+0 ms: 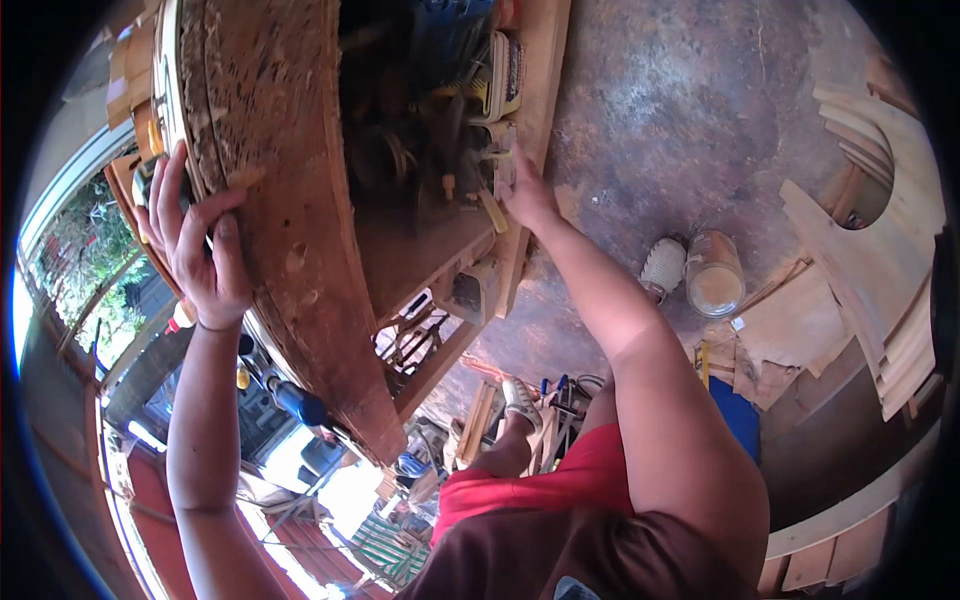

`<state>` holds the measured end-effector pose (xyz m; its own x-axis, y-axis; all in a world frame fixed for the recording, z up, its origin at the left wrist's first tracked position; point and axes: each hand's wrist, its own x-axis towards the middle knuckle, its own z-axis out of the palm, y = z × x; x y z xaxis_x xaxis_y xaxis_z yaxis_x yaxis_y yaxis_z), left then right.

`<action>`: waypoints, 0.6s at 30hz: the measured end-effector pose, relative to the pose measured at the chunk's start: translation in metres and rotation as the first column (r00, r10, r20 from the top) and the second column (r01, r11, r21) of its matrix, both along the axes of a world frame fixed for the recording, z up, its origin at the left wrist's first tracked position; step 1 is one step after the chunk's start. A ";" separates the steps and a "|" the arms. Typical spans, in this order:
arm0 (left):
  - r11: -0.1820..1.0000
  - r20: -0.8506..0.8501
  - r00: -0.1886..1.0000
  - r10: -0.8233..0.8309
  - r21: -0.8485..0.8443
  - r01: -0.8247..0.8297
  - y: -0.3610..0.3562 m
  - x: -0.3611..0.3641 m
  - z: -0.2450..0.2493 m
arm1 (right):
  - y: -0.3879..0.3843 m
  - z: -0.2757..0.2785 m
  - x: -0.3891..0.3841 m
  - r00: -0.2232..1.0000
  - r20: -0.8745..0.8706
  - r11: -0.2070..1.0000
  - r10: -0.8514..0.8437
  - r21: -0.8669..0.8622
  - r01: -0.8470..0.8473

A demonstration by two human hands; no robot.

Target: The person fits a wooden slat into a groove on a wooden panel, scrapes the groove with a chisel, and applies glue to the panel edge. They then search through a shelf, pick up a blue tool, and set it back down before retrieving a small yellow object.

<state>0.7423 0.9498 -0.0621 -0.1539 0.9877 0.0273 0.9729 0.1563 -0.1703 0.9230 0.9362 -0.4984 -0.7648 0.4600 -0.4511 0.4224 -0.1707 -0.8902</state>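
My left hand (205, 245) rests on the worn edge of a thick wooden bench top (285, 190), its fingers spread and bent over the rim. Below and right of that top, a wooden drawer (425, 265) stands pulled out. My right hand (528, 195) is at the drawer's front board (545, 85), with fingers hooked over its upper edge; some fingertips are hidden. Inside the drawer, close to that hand, lie a yellow-handled brush (503, 80) and a small yellowish strip (493, 212). Several darker items deeper inside are blurred.
Curved wooden panels (870, 260) and flat board pieces (790, 315) lie on the right. A round container (715, 275) stands on the stained floor (680, 110) by my shoe (663, 268). Clamps (565, 395) lie near my other foot. A blue-bodied tool (298, 402) is at the bench's far side.
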 end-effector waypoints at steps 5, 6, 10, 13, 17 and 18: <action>0.999 -0.044 0.998 -0.033 0.035 0.035 0.001 0.000 -0.001 | -0.008 -0.021 0.081 0.942 0.251 0.975 0.222 -0.032 -0.221; 0.998 -0.063 0.996 -0.057 0.031 0.059 0.000 -0.002 -0.001 | -0.016 -0.025 0.100 0.940 0.251 0.973 0.229 -0.025 -0.231; 0.994 -0.076 0.994 -0.085 0.069 0.090 -0.001 -0.005 -0.003 | -0.044 -0.037 0.173 0.814 0.373 0.890 0.445 -0.083 -0.448; 0.988 -0.122 0.985 -0.120 0.087 0.131 0.001 -0.003 -0.004 | -0.057 -0.025 0.212 0.748 0.424 0.843 0.510 -0.075 -0.532; 0.993 -0.027 0.999 0.018 0.113 -0.015 -0.005 0.011 -0.005 | -0.048 0.005 0.242 0.695 0.501 0.827 0.515 -0.078 -0.557; 0.990 -0.020 1.000 -0.007 0.144 0.010 -0.007 0.005 -0.009 | -0.045 0.010 0.247 0.696 0.507 0.827 0.508 -0.063 -0.558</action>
